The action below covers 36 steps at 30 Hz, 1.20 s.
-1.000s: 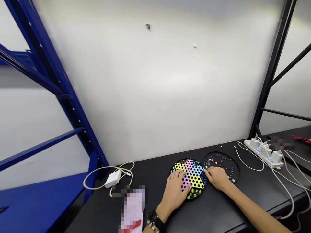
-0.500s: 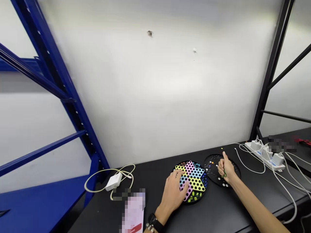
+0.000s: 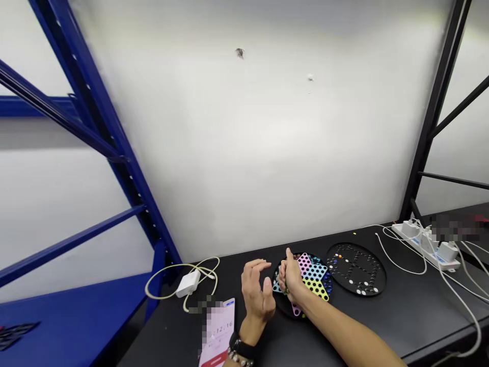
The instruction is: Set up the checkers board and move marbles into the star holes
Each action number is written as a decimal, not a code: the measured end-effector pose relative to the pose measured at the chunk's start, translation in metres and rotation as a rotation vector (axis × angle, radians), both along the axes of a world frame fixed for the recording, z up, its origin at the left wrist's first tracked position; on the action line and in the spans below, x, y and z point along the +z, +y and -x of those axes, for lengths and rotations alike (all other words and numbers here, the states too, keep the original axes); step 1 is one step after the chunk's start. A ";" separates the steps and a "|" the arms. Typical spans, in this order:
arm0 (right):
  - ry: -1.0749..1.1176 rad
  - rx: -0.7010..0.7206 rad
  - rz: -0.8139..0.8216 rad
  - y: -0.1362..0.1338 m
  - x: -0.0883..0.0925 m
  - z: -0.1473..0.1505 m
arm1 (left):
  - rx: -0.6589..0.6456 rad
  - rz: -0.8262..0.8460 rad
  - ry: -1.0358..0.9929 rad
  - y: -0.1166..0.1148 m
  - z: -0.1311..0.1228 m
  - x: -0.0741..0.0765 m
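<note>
Two hands at Chinese checkers board (image 3: 315, 272): left hand (image 3: 257, 300) open, holding nothing, beside rim; right hand (image 3: 291, 279) curled shut around green marbles (image 3: 285, 291); black perforated disc (image 3: 356, 269) just right.

Head-worn view, facing forward and down

Chinese checkers board (image 3: 315, 273): pink, blue, yellow (black-dotted)

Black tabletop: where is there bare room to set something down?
Bare room lies left of the phone, below the white charger, and in front of the round black board, right of the right forearm. Crowded: around the colourful star board, with the left hand and right hand, and by the power strip with its cables.
</note>
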State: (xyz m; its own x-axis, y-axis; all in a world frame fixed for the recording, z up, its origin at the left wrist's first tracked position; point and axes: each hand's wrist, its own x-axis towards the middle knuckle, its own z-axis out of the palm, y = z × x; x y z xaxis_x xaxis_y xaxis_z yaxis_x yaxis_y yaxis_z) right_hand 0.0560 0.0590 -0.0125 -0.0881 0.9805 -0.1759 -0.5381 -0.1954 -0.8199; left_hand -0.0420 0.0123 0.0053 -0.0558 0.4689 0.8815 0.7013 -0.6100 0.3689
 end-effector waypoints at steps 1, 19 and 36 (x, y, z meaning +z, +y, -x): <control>-0.054 -0.014 -0.022 0.000 -0.004 0.005 | -0.003 0.001 -0.004 0.000 0.000 0.000; -0.755 0.120 -0.634 -0.018 -0.020 -0.010 | -0.040 0.019 0.035 -0.005 -0.004 0.004; -1.176 -0.283 -0.522 0.021 -0.007 -0.134 | -0.090 0.012 0.008 -0.004 -0.002 0.000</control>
